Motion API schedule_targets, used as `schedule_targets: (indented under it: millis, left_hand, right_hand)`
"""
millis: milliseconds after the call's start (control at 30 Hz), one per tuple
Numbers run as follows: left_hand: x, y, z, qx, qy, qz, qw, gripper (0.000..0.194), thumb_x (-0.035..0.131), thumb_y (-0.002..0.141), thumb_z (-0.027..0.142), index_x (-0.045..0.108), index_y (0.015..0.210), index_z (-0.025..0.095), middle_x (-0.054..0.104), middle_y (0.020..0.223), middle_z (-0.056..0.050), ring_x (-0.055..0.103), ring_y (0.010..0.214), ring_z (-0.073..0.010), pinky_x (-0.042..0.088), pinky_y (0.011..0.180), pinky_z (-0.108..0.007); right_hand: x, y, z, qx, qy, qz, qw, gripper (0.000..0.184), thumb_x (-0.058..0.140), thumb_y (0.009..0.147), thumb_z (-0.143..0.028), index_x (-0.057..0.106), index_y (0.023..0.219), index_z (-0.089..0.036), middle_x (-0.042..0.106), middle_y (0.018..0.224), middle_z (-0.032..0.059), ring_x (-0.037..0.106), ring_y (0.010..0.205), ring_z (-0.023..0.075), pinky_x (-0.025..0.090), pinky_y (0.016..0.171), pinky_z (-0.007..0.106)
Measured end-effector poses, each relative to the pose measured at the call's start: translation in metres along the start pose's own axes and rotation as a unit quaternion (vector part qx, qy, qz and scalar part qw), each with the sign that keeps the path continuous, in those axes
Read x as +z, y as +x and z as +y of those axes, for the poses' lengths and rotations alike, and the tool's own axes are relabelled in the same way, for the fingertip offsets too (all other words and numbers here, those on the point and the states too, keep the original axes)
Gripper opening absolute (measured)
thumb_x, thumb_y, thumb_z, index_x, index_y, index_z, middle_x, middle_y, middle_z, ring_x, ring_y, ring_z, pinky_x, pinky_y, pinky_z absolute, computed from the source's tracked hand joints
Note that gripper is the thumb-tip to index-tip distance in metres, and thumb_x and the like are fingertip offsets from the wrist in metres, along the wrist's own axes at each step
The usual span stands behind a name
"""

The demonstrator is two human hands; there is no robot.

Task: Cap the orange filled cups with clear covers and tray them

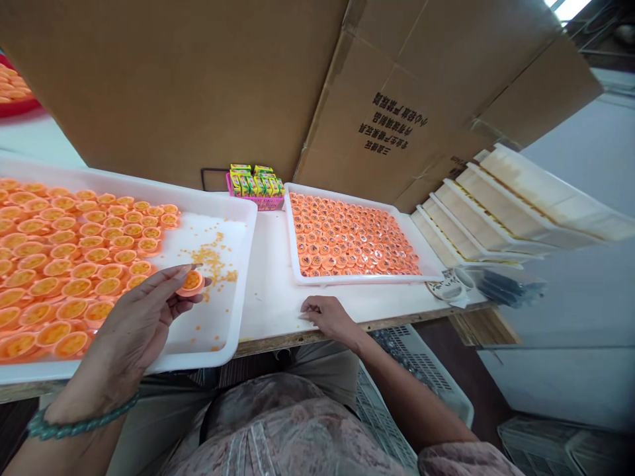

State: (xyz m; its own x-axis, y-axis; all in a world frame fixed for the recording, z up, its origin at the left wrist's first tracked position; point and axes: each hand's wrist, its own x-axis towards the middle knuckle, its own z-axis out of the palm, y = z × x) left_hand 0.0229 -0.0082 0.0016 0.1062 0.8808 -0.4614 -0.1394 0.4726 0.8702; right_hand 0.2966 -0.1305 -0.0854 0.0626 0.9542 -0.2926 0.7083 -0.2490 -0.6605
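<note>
My left hand (143,314), a green bead bracelet on its wrist, pinches a small round orange cup (190,283) with yellow-orange bits in it. It is above the right part of a white tray (248,264) with rows of similar orange cups (77,287). Loose yellow bits (211,258) lie scattered on that tray's floor. My right hand (330,317) rests near the table's front edge with its fingers curled together. Something small and pale may be at its fingertips, but I cannot make it out.
A second white tray (367,281) holds many orange pieces (347,235) with shiny tops. Between the trays stands a pink basket (262,203) of small yellow-green packets. Tall cardboard (223,86) rises behind. At right are stacked white trays (496,205) and tape rolls (449,284).
</note>
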Motion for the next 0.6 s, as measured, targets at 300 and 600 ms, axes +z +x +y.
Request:
schedule_targets:
  millis: [300,600]
  left_hand:
    - [0.001,0.0,-0.001,0.006,-0.015,0.006,1.0,0.029,0.078,0.061,0.034,0.068,0.082,0.016,0.067,0.083,-0.001,0.059,0.073,-0.0127,0.049,0.062,-0.019]
    - [0.001,0.001,-0.001,0.01,-0.026,0.009,1.0,0.03,0.077,0.062,0.034,0.068,0.085,0.016,0.068,0.08,-0.001,0.06,0.067,-0.0113,0.048,0.059,-0.019]
  right_hand:
    - [0.019,0.023,-0.028,-0.104,-0.117,0.095,0.983,0.015,0.06,0.083,-0.016,0.066,0.096,-0.015,0.066,0.085,0.0076,0.061,0.08,0.0184,0.046,0.071,0.027]
    - [0.029,0.011,-0.043,-0.208,-0.247,0.031,0.946,0.008,0.054,0.085,-0.014,0.059,0.091,-0.016,0.061,0.092,0.0082,0.054,0.086,0.0205,0.046,0.078,0.031]
